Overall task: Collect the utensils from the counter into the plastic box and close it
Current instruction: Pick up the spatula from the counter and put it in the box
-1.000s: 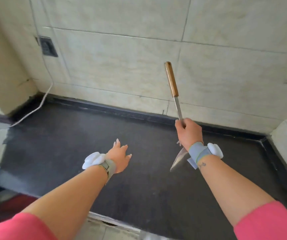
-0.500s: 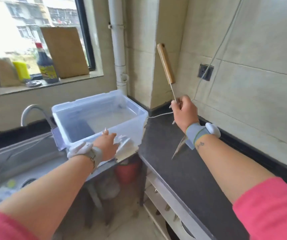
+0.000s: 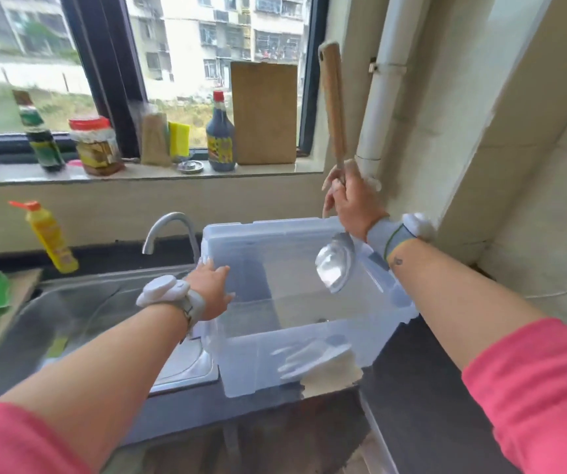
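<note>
Here, in the head view, the right hand [image 3: 352, 200] is closed around the metal shaft of a ladle [image 3: 335, 265], pinching it where the shaft meets the wooden handle. Above the grip the handle rises nearly upright toward the window; below the grip the steel bowl hangs over the open plastic box [image 3: 241, 364], inside its rim line but not touching the walls or floor. The left hand [image 3: 212, 289] rests on the box's left wall with fingers loosely spread over the edge, pressing rather than gripping, which looks like steadying. The box stands at the corner of the dark counter [image 3: 422, 381], just beside the sink [image 3: 70, 319]; it seems empty apart from some small thing on the floor that is too tiny to make out. No lid can be told apart.

The ladle is stiff, and its weight likely sits low in the steel bowl, so a hold low on the shaft gives control. The smooth metal could slip, whereas the wood above offers a surer hold. The box looks light and thin-walled and may slide if the ladle drops in, so laying it down gently along the box's length seems wise.
</note>
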The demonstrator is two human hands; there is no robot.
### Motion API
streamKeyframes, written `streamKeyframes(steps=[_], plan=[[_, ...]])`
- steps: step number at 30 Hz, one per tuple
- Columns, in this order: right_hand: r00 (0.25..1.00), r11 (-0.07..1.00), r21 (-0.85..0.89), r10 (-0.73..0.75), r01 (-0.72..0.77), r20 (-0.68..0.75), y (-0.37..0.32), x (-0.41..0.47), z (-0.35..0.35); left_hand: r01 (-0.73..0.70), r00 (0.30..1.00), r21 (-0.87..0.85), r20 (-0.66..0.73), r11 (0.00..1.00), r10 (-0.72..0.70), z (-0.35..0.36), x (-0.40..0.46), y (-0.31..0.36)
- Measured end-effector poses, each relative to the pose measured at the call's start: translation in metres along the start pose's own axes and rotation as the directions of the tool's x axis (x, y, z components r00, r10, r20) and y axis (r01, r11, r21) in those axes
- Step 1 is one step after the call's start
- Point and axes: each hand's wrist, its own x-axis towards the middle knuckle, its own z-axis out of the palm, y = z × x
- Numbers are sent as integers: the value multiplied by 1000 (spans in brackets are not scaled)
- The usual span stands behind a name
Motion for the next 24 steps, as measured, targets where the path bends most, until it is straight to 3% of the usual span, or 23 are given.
streamKeyframes(steps=[2, 4, 8, 11, 15, 20, 24], plan=[[985, 961, -267, -25, 71, 173, 24, 0, 19, 26, 1000, -1, 14, 1000, -26, 0, 13, -2], [921, 868, -456, -4, 197, 389, 58, 6, 49, 83, 996, -28, 29, 996, -82, 3, 42, -4], [729, 947, -232, -4, 223, 685, 113, -15, 113, 139, 990, -78, 49, 987, -135, 10, 66, -14], [619, 831, -346, 3, 435, 785, 138, -26, 137, 138, 990, -88, 15, 987, -137, 13, 77, -20], [358, 656, -254, -26, 711, 933, 146, -39, 166, 166, 986, -112, -3, 980, -167, 14, 92, -21], [151, 663, -217, 157, 716, 976, 138, -48, 202, 131, 989, -122, -48, 984, -138, 13, 99, -21], [92, 657, -255, 272, 709, 958, 133, -54, 209, 120, 992, -149, -30, 982, -126, 12, 98, -24]])
